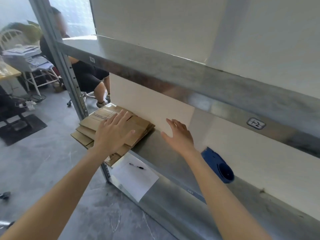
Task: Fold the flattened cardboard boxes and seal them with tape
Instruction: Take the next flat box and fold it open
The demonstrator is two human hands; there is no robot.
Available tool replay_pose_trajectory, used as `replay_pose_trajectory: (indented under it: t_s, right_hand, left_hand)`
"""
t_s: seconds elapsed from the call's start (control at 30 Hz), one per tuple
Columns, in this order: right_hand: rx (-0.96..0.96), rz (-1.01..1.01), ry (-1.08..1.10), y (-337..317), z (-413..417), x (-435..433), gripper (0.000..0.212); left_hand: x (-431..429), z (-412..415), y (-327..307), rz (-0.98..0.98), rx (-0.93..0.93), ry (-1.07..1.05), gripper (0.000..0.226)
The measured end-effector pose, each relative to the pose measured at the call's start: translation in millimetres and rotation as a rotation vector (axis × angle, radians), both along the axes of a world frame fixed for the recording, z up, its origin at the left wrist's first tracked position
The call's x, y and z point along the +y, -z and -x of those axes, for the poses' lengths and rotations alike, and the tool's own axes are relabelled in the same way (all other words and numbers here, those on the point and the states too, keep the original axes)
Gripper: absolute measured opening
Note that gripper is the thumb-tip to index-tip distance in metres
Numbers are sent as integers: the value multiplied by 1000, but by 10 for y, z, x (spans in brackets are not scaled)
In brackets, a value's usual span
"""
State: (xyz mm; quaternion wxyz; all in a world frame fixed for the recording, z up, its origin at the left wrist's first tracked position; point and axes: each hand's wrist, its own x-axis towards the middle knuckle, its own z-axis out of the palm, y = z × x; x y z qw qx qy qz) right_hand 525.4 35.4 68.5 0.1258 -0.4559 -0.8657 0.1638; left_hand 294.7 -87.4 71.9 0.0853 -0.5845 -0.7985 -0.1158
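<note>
Flattened cardboard boxes (pixel 141 128) lie in a loose stack at the left end of the middle shelf (pixel 155 150), flat on their faces, with their near corners jutting out past the shelf's front lip. The sheets are fanned, not squared up. Their long axis seems to run from that overhanging edge back toward the white board (pixel 152 108) standing at the rear, though my palm hides the middle, so I can't be sure.

My left arm reaches straight forward, and my left hand (pixel 112 134) rests palm down on top of the stack, fingers straight and a little spread, thumb out to the right. My right arm comes in from the lower right. My right hand (pixel 178 134) is held edge-up just beside the stack, fingers straight and together, thumb apart, with the fingertips over the board's lower corner (I can't tell whether they actually touch).

A blue tape dispenser (pixel 218 165) lies on the same shelf behind my right forearm. On the lower shelf (pixel 173 196) lies a white sheet of paper (pixel 136 181) with a pen (pixel 136 166) on it.
</note>
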Motion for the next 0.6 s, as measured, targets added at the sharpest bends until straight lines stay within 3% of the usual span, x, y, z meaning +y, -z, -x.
replay_pose_trajectory:
  t_s: [0.47, 0.6]
  right_hand:
    - [-40, 105, 140, 411, 1322, 347, 68]
    - [-16, 147, 241, 538, 1671, 236, 71]
  left_hand:
    - [680, 1723, 368, 18, -171, 8, 78]
    - [816, 2352, 607, 108, -212, 26, 82]
